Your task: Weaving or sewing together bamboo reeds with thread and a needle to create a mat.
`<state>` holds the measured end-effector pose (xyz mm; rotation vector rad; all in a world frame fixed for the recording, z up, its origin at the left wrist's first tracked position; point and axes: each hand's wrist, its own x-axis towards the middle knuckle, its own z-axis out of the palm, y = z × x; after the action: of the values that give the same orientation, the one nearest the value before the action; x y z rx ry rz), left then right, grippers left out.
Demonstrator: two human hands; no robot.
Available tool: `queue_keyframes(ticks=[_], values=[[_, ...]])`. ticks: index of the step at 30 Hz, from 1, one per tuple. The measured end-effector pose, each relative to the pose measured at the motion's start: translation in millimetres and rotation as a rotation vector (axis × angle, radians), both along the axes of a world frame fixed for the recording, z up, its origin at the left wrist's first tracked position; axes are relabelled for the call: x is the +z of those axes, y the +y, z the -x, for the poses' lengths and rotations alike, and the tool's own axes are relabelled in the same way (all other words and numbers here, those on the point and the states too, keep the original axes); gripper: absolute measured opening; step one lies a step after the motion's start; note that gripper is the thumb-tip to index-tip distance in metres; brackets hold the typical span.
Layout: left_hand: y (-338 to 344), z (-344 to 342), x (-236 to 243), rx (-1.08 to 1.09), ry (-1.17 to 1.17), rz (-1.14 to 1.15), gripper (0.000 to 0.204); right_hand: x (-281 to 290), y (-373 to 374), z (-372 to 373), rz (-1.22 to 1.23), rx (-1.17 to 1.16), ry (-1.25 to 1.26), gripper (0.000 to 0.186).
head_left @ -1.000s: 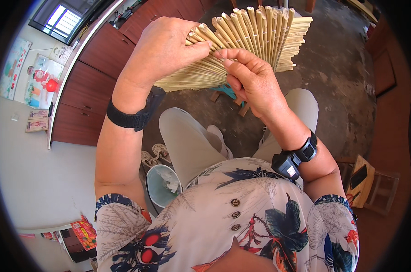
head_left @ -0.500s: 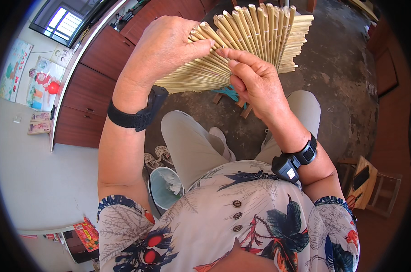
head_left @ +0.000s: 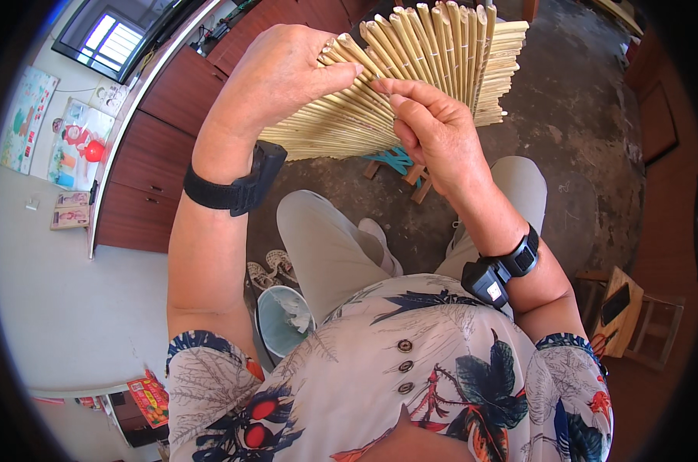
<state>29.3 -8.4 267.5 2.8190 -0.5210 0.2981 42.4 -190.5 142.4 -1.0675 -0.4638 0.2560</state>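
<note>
A mat of pale yellow plant stalks stands in front of me, its stalks bound side by side and fanned out. Small light stitches cross the upright stalks on the right part. My left hand is closed over the left end of the upright stalks, thumb pressed along the front; its other fingers are hidden behind. My right hand is close by on the right, thumb and forefinger pinched together at the face of the stalks. Whatever lies in that pinch is too small to make out.
Below the mat is a wooden stand with blue strapping. A pale bin and a pair of shoes are left of my knees. Reddish-brown cabinets line the left. A small wooden stool at right holds a phone and scissors.
Both hands keep nearly the same place and grip. The right fingertips have shifted very slightly at the stalks, and the whole view has moved a little.
</note>
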Motion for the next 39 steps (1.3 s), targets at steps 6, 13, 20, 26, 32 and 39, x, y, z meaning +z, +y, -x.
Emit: queue_keyframes(ticks=[6,13,20,26,32,39], values=[[0.8,-0.5,-1.3,0.005,-0.01,-0.009,0.029,-1.1,-0.1,-1.0,0.002,0.015,-0.007,0.027],[1.3,-0.4,-2.5,-0.003,0.009,0.03,0.028,-1.6,0.6,-0.1,-0.01,0.012,0.008,0.028],[1.2,0.6,-2.7,-0.001,-0.009,0.007,0.029,-1.7,-1.1,2.3,0.01,0.021,0.02,0.028],[0.4,1.0,-3.2,-0.024,-0.027,0.014,0.029,-0.6,-1.0,3.3,0.004,0.029,0.029,0.028],[1.2,1.9,-2.8,-0.011,-0.009,0.016,0.029,-1.3,-1.8,3.8,0.012,0.017,0.029,0.028],[-2.8,4.8,-3.5,-0.05,-0.031,0.032,0.028,1.0,-2.8,2.6,-0.009,0.042,0.055,0.025]])
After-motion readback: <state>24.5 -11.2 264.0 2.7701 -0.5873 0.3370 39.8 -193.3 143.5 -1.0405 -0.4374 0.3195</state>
